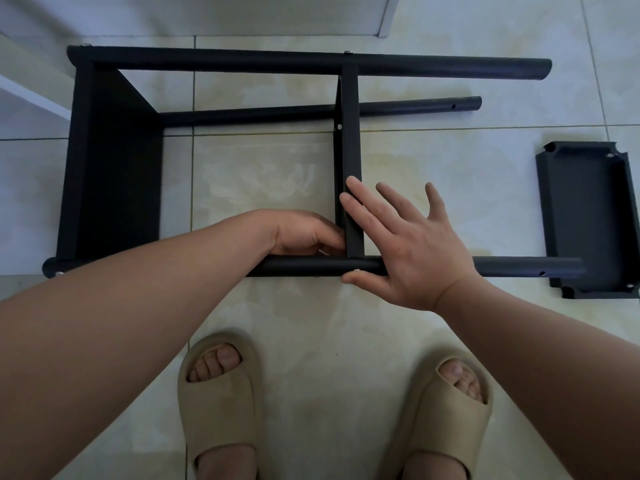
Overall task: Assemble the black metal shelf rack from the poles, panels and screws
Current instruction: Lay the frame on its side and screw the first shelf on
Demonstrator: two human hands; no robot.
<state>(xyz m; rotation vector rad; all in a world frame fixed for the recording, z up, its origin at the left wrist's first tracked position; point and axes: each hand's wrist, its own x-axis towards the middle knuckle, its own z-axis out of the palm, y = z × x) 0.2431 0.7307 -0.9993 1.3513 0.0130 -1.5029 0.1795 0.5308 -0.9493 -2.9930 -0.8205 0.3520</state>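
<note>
Tan sandals (221,393) are standing on the tiled floor (311,323), toes pointing at the shelf rack (114,174), which is lying on its side just beyond them. Its near pole (304,266) is running left to right in front of the feet, the far pole (277,62) is lying parallel at the top, and a third pole (259,114) is resting lower, between them.

The left hand (304,233) is curling against the left face of the middle panel (350,140), right where that panel is meeting the near pole; I cannot tell whether it is holding anything. The right hand (412,251) is lying wide and flat, fingers spread: two fingertips are touching the panel's upper edge, and the thumb is sitting under the near pole beside a screw (356,270).

Bare floor is showing inside the frame between the end panel and the middle one. To the right, the poles' free ends are sticking out with unused holes, and a loose panel (585,216) is lying rim-up just beside the near pole's tip. White furniture (31,95) is crowding the rack's left end.
</note>
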